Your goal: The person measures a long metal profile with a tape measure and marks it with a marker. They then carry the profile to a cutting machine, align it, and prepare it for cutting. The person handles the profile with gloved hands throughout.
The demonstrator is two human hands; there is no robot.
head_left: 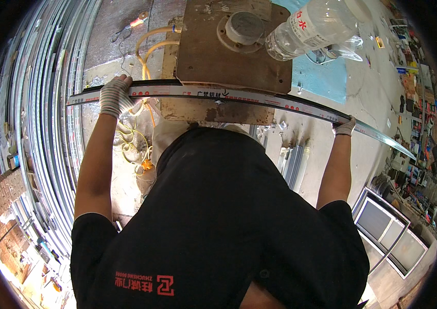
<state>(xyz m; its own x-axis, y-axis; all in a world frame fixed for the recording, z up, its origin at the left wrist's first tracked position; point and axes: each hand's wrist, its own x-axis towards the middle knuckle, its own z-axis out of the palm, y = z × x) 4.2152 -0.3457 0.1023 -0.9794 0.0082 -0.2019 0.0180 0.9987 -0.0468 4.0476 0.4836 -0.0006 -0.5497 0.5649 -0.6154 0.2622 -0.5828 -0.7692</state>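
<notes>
Your left hand (117,96) and right hand (345,126), in white-and-grey striped knit gloves (109,104), wrap their fingers around a long, slim metal profile with white printed film (177,91), which runs past both. Between your fingers and farther ahead sits a brown, square-cornered metal plate (208,56); a clear plastic bottle (306,31) is ahead of your right fingers, slightly leftward.

Brown metal bench (210,64) carries clear plastic bottle (308,26), upright, and round grey flanged fitting (245,28). Pale grey floor (360,105) carries light-blue flat sheet (326,80).
</notes>
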